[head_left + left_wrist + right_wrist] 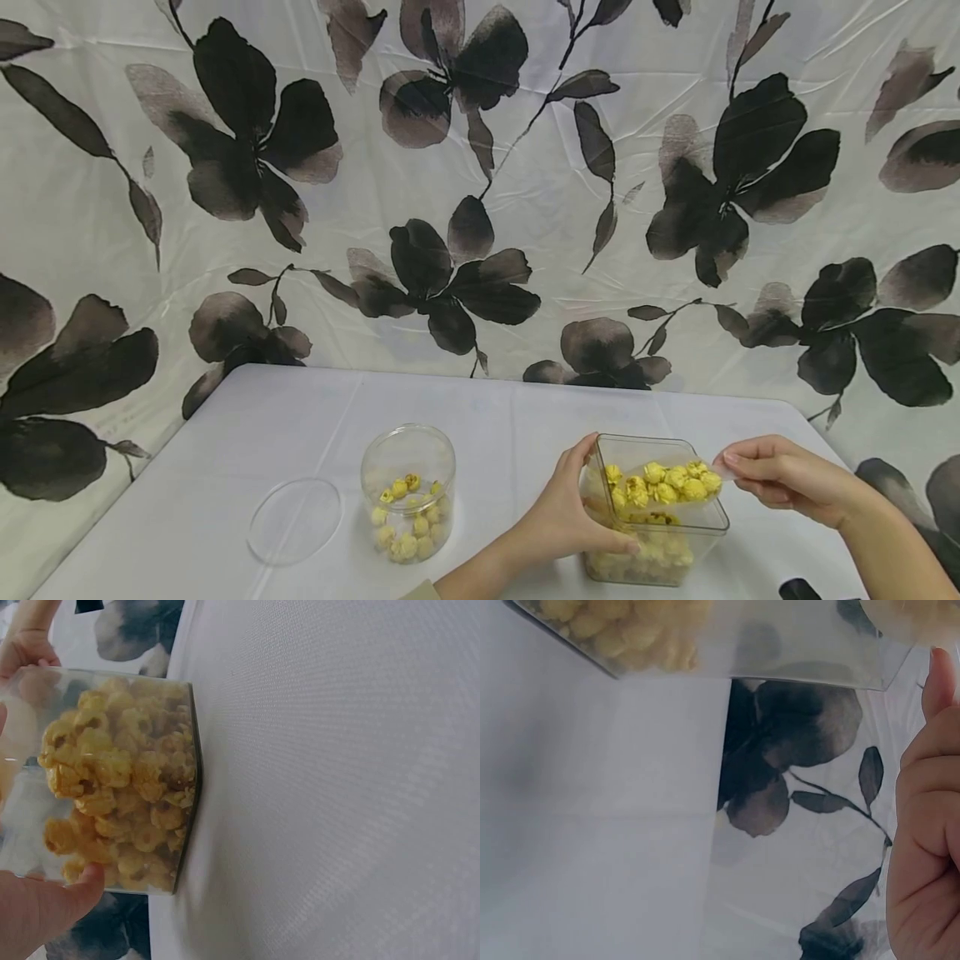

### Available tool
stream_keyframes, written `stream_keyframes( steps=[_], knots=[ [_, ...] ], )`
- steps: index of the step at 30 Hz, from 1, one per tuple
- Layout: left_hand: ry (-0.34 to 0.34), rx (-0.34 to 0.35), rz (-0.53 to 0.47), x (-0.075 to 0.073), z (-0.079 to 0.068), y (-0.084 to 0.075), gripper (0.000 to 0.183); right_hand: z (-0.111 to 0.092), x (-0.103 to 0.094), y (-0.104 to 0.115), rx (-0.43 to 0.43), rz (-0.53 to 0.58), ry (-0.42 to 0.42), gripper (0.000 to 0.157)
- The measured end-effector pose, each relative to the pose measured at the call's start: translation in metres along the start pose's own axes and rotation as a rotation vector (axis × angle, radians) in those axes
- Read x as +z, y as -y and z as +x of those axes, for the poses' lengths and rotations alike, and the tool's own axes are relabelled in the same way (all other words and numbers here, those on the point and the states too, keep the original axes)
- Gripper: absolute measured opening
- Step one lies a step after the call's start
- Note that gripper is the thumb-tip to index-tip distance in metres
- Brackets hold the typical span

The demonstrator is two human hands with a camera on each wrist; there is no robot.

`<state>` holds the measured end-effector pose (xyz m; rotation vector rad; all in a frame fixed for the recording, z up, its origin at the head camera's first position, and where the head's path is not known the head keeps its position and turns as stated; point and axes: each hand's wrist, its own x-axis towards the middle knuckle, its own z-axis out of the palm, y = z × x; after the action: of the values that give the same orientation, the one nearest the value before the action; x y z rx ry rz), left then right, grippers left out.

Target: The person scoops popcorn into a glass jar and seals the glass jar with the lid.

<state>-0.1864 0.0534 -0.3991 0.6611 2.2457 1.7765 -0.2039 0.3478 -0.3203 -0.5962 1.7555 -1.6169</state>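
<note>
A clear square container [708, 546] with yellow popcorn inside stands on the right part of the table. Its left side is gripped by my left hand [551, 515], thumb on the near wall and fingers round the far left corner. My right hand [787, 479] pinches the handle of a translucent scoop [724, 468] at the container's right rim. A heap of popcorn [667, 485] lies in the scoop, level with the container's mouth. In the left wrist view, the left thumb [82, 892] presses the wall, with more popcorn [142, 825] behind it.
Left of the container stands a clear round jar [372, 475] with some popcorn in its lower part. A clear round lid [295, 522] lies flat beside the jar. Near the front right edge is a small black object [798, 589]. A floral cloth [480, 192] hangs behind the table.
</note>
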Motion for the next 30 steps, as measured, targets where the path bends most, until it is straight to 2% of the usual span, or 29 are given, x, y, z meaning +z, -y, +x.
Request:
stream_keyframes(
  steps=[10, 23, 30],
  knots=[
    [-0.001, -0.018, 0.018, 0.0001, 0.0003, -0.0015, 0.111, -0.0009, -0.0018, 0.0007, 0.013, 0.017, -0.011, 0.036],
    [-0.005, 0.001, -0.001, -0.0006, 0.0003, -0.0022, 0.111, -0.0031, -0.0036, 0.0053, 0.033, 0.022, -0.036, 0.036],
    [0.004, 0.002, -0.019, -0.0007, 0.0000, -0.0029, 0.111, -0.0034, -0.0033, 0.0065, 0.022, 0.044, -0.013, 0.037]
  ],
)
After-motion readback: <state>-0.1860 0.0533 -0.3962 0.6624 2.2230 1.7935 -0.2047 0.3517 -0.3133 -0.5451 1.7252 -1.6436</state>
